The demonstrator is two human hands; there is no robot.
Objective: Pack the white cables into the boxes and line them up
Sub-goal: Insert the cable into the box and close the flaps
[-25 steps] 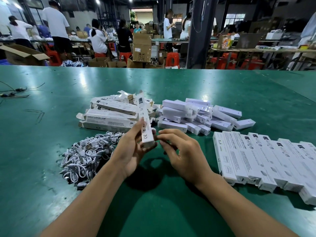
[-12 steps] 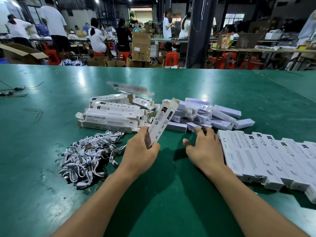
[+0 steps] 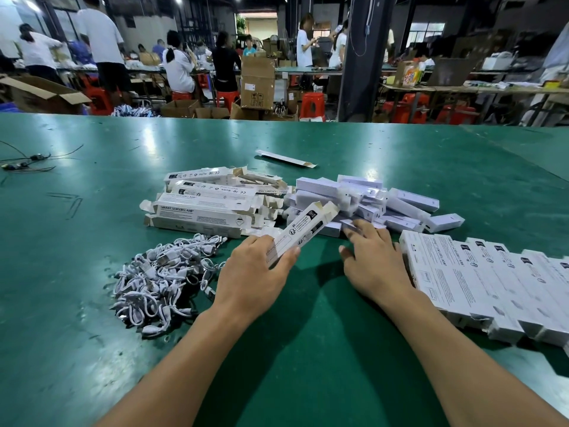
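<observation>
White cables [image 3: 160, 278] heaped left of centre, toward surface [image 3: 308, 371] near edge. Our left hand [image 3: 255, 278] grips tilted open-ended box [image 3: 303, 231]; right hand [image 3: 372, 263], fingers straight, touches small white boxes [image 3: 363, 201]. Our advice: keep flap clear, seat cable fully, then butt box against finished row [image 3: 492, 282] at right edge.

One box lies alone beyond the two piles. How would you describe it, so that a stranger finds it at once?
Look at the green table, past the stack of printed boxes and the heap of plain white boxes, toward the far edge. There one long, thin box lies flat by itself. Unlike all others it touches no neighbour, and its right end shows brown card.
</observation>
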